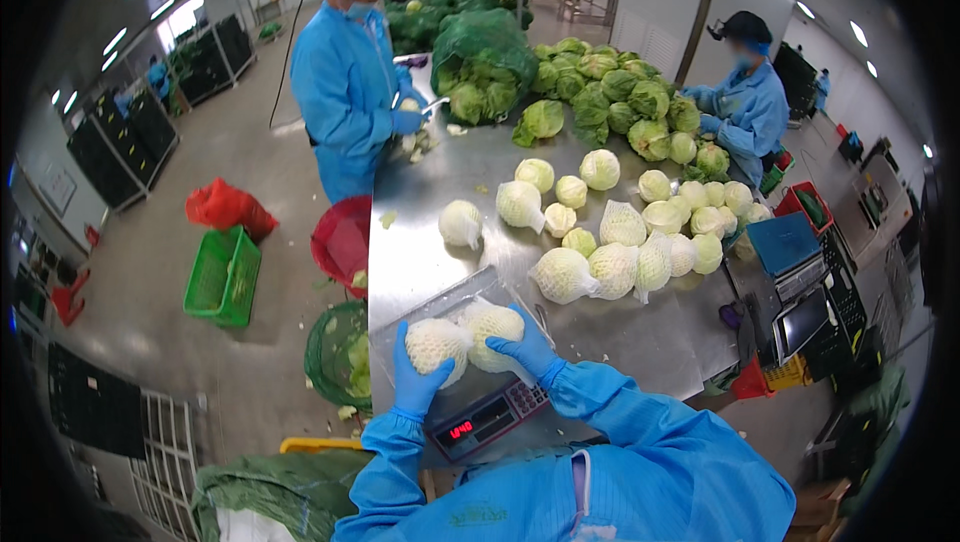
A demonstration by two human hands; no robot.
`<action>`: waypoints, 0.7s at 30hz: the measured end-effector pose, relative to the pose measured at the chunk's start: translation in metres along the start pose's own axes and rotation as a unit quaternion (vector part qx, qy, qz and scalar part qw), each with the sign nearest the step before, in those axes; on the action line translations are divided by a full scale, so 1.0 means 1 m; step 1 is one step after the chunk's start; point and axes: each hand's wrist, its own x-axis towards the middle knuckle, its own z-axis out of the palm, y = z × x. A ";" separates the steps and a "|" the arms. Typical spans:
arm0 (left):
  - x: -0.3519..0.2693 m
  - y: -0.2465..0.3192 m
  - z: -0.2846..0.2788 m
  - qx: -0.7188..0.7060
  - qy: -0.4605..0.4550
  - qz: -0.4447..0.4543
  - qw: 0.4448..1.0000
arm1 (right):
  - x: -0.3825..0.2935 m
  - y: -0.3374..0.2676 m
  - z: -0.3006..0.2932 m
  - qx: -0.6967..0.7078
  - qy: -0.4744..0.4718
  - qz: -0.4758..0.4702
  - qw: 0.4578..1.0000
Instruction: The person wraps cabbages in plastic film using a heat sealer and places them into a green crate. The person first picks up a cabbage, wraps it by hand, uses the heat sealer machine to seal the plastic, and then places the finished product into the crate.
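Note:
My left hand, in a blue glove, grips a cabbage wrapped in white foam netting. Against it, on the right, sits a second netted cabbage, which my right hand grasps from its right side. Both are over the platform of a digital weighing scale with a lit red display; whether they rest on it or hang just above, I cannot tell. Beyond the scale lie several netted cabbages and bare trimmed cabbages on the steel table. One netted cabbage stands apart on the left.
Untrimmed cabbages are heaped at the back beside a green mesh sack. Co-workers stand at the far left and right; the left one holds a knife. A red basin and green mesh bag border the table's left edge.

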 end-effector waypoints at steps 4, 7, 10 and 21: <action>0.002 0.010 -0.001 -0.023 -0.054 -0.037 0.998 | -0.016 -0.020 -0.022 0.126 -0.093 0.101 0.983; -0.025 0.029 0.013 -0.063 -0.121 -0.081 0.987 | -0.069 -0.040 -0.052 0.253 -0.131 0.125 0.950; -0.068 0.056 0.050 -0.120 -0.179 -0.183 0.959 | -0.142 -0.044 -0.084 0.358 -0.090 0.184 0.911; -0.179 0.075 0.297 -0.107 -0.452 -0.359 0.810 | -0.411 -0.026 -0.255 0.385 0.138 0.091 0.908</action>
